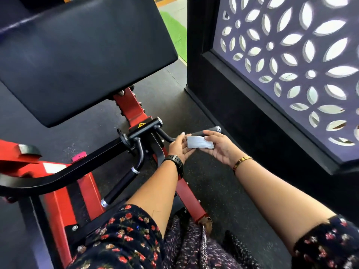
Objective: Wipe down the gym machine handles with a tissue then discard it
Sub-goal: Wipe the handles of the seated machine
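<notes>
Two hands are readying our tissue point(200, 143) beside the handle point(210, 131): right hand point(220, 148) pinching it, left hand point(179, 146) flat beneath; we're likely needing to wrap that handle next.

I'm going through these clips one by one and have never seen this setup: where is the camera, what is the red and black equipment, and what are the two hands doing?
The single picture comes from a camera worn on the person's head, looking down past their arms. In front is a gym machine: a red frame carries a large black pad and black bars that end in two grips, the near handle and the far handle. It stands on a dark floor beside a patterned cut-out screen. The right hand, with a gold bracelet, holds a folded white tissue close to the far handle. The left hand, with a black watch, touches the tissue's edge with straight fingers. The tissue does not appear to be on a handle yet.
</notes>
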Motion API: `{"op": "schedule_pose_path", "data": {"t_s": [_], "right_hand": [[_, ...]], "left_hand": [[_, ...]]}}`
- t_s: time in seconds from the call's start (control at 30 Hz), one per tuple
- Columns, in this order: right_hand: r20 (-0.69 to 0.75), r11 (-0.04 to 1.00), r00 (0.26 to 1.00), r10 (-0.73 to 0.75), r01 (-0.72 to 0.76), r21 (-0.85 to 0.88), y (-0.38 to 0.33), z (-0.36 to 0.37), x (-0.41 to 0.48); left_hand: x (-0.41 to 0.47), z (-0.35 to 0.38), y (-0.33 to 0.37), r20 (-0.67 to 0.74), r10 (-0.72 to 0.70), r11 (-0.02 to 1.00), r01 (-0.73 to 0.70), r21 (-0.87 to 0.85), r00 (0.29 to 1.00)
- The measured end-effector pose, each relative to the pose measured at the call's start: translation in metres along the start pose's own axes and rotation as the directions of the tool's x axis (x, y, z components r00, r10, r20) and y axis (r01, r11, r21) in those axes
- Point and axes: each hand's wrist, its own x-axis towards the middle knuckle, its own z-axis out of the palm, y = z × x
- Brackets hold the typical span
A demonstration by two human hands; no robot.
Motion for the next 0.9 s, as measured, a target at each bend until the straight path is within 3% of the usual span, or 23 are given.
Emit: {"op": "schedule_pose_path", "data": {"t_s": [0.13, 0.23, 0.3, 0.37, 0.47, 0.53, 0.6, 0.67, 0.73, 0.8, 0.9], "right_hand": [[0.059, 0.999, 0.998, 0.017, -0.016, -0.03, -0.002, -0.001, 0.004], [0.022, 1.0, 0.999, 0.024, -0.023, -0.01, -0.005, 0.001, 0.012], [-0.024, 1.0, 0.999, 0.024, -0.023, 0.008, -0.005, 0.0, 0.019], [-0.073, 0.999, 0.997, 0.031, -0.028, 0.035, -0.005, 0.0, 0.027], [-0.153, 0.998, 0.988, 0.0, 0.009, 0.056, -0.006, 0.003, 0.04], [-0.175, 0.998, 0.983, -0.051, 0.057, 0.027, -0.004, 0.006, 0.051], [-0.172, 0.983, 0.975, -0.143, 0.12, -0.136, 0.001, 0.011, 0.062], [-0.164, 0.856, 0.945, -0.284, 0.173, -0.488, 0.009, 0.015, 0.072], [-0.119, 0.639, 0.896, -0.428, 0.207, -0.741, 0.018, 0.019, 0.075], [-0.045, 0.458, 0.846, -0.531, 0.241, -0.856, 0.03, 0.022, 0.073], [0.279, 0.067, 0.732, -0.621, 0.404, -0.912, 0.055, 0.026, 0.075]], "left_hand": [[0.005, 0.0, 0.003, -0.023, 0.053, 0.998, -0.054, -0.017, 0.998], [0.015, -0.005, 0.01, -0.08, 0.155, 0.988, -0.156, -0.006, 0.985], [0.022, -0.012, 0.011, -0.102, 0.263, 0.962, -0.252, 0.105, 0.959], [0.031, -0.023, 0.009, -0.067, 0.387, 0.872, -0.341, 0.352, 0.919], [0.042, -0.035, 0.009, 0.122, 0.474, 0.483, -0.373, 0.792, 0.872], [0.052, -0.038, 0.009, 0.295, 0.447, 0.164, -0.401, 0.901, 0.844], [0.065, -0.04, 0.009, 0.398, 0.38, -0.103, -0.389, 0.915, 0.835], [0.077, -0.04, 0.007, 0.439, 0.312, -0.293, -0.354, 0.888, 0.843], [0.086, -0.038, 0.008, 0.437, 0.272, -0.393, -0.316, 0.864, 0.857], [0.093, -0.034, 0.009, 0.415, 0.24, -0.426, -0.289, 0.857, 0.878], [0.104, -0.031, 0.009, 0.371, 0.214, -0.42, -0.258, 0.87, 0.904]]}}
